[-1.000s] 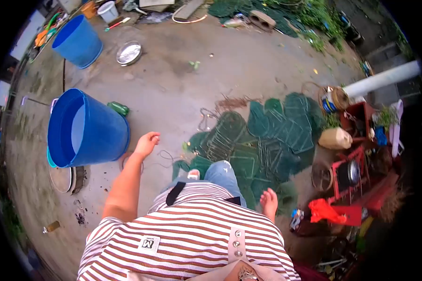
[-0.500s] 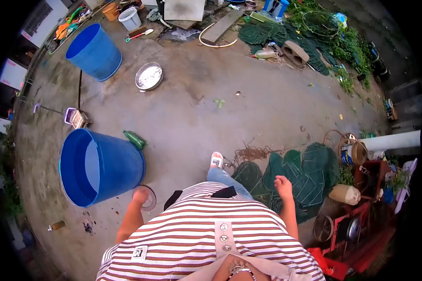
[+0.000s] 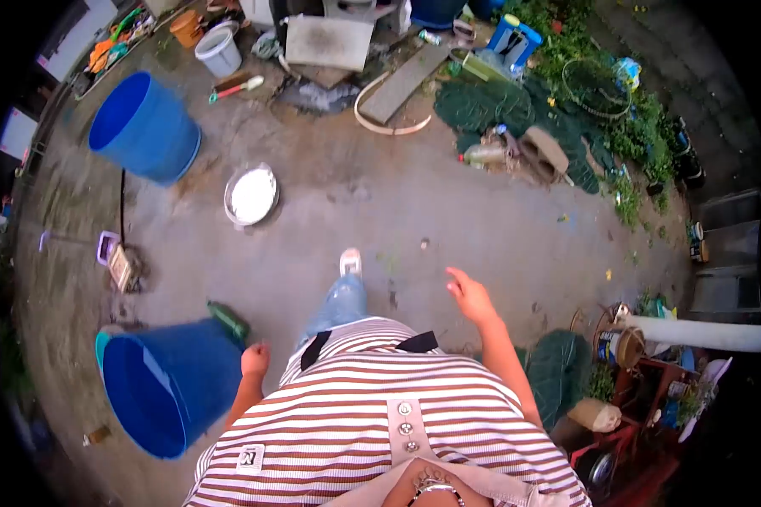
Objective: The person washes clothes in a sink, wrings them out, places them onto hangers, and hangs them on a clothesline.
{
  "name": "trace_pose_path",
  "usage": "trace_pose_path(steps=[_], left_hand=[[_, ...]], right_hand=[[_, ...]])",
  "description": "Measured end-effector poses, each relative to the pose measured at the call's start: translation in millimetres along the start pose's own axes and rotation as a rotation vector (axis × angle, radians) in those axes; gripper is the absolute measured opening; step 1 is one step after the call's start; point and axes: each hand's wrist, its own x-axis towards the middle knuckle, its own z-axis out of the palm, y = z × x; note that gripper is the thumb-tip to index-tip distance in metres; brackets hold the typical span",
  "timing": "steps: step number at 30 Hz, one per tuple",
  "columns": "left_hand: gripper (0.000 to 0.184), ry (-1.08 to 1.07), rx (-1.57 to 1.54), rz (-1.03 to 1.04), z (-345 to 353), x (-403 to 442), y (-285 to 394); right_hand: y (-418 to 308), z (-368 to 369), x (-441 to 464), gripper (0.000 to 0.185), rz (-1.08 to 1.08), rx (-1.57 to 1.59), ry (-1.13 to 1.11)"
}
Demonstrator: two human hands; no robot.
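My left hand [image 3: 254, 361] hangs low beside the near blue barrel [image 3: 216, 363], its fingers curled in with nothing visible in them. A green plastic bottle [image 3: 227, 321] lies against that barrel, just beyond this hand. Out in front of me on the right, my right hand [image 3: 472, 297] is held over the wet concrete, empty, with the index finger stretched out. Dark green netting [image 3: 560, 376] lies below and to the right of it. Ahead on the ground sits a round metal basin [image 3: 252, 196] with a bright, glaring surface.
Another blue barrel [image 3: 148, 127] stands at the far left, with a white bucket [image 3: 218, 51] behind. A grey plank [image 3: 406, 83], a curved pale hose [image 3: 389, 129] and a concrete block [image 3: 543, 154] lie ahead. A white pipe [image 3: 693, 332] juts in from the right.
I have stepped forward, so the basin, barrels and netting sit lower in view. My right hand has swung forward and its fingers have loosened; the left hand stays low and curled.
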Motion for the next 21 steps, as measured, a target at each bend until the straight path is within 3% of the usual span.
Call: trace_pose_path(steps=[2, 3, 4, 6, 9, 11, 12, 14, 18, 20, 21], left_hand=[[0.014, -0.134, -0.267, -0.162, 9.0, 75.6, -11.4], [0.012, -0.125, -0.405, -0.275, -6.6, 103.0, 25.2], [0.013, -0.138, -0.582, -0.235, 16.6, 167.8, -9.8], [0.019, -0.112, -0.268, -0.161, -27.3, 214.8, 89.1], [0.024, -0.078, -0.349, -0.025, -45.3, 300.7, 183.3], [0.025, -0.122, -0.354, 0.046, -54.8, 347.1, 257.6], [0.026, -0.142, -0.364, 0.096, -54.1, 370.4, 287.8], [0.026, -0.147, -0.387, 0.164, -46.2, 413.4, 343.7], [0.025, -0.134, -0.276, 0.271, -39.6, 442.2, 454.5], [0.027, -0.166, -0.379, 0.215, -1.4, 472.3, 442.2], [0.03, -0.225, -0.189, 0.147, -11.7, 459.6, 466.9]], right_hand=[[14.3, -10.5, 28.0, 0.032, 0.139, 0.164, 0.077], [39.0, -10.1, 38.7, 0.033, 0.168, 0.051, 0.075], [60.3, -11.6, 51.9, 0.034, 0.19, -0.059, 0.081], [73.6, -22.4, 67.3, 0.037, 0.243, -0.201, -0.058], [75.9, -40.3, 93.6, 0.036, 0.227, -0.222, -0.166], [67.5, -53.0, 115.2, 0.035, 0.433, 0.169, -0.127], [77.0, -51.1, 125.6, 0.035, 0.428, 0.173, -0.127], [108.5, -49.9, 156.3, 0.036, 0.508, 0.517, -0.021], [130.2, -91.6, 254.8, 0.036, 0.496, 0.251, -0.183], [144.1, -120.4, 312.5, 0.036, 0.37, 0.116, -0.197], [151.4, -132.9, 343.6, 0.036, 0.358, 0.125, -0.214]])
